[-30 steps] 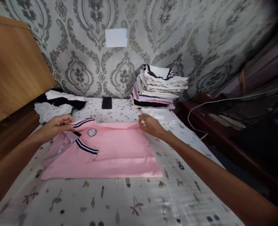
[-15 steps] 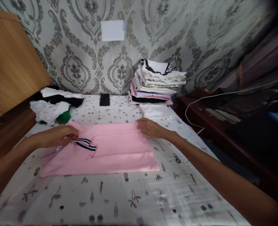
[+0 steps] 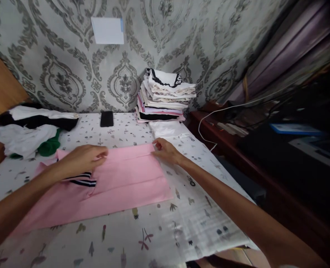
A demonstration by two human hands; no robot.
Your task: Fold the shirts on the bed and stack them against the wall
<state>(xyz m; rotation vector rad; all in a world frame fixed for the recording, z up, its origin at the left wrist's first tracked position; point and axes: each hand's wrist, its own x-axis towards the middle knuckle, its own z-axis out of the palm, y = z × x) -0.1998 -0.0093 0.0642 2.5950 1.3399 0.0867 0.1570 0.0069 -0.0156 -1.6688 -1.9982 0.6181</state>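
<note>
A pink polo shirt [image 3: 125, 175] lies spread with its sides folded in, its striped navy-and-white collar [image 3: 83, 180] toward the left. My left hand [image 3: 88, 158] hovers over the shirt near its far edge, fingers loosely bent and thumb apart, with nothing visible between them. At the far right corner, my right hand [image 3: 166, 150] pinches the hem with bent fingers. My left forearm hides part of the collar and shoulder.
A tall stack of folded clothes [image 3: 165, 96] stands against the wall, with a folded white garment [image 3: 169, 129] before it. A black phone [image 3: 107, 119] lies at the back. Crumpled white clothes [image 3: 28, 137] and a green one [image 3: 49, 144] are at left. A white cable [image 3: 199, 128] trails at right.
My left hand has let go of the collar area and moved right over the shirt. My right hand stays at the corner. The camera view has swung to the right.
</note>
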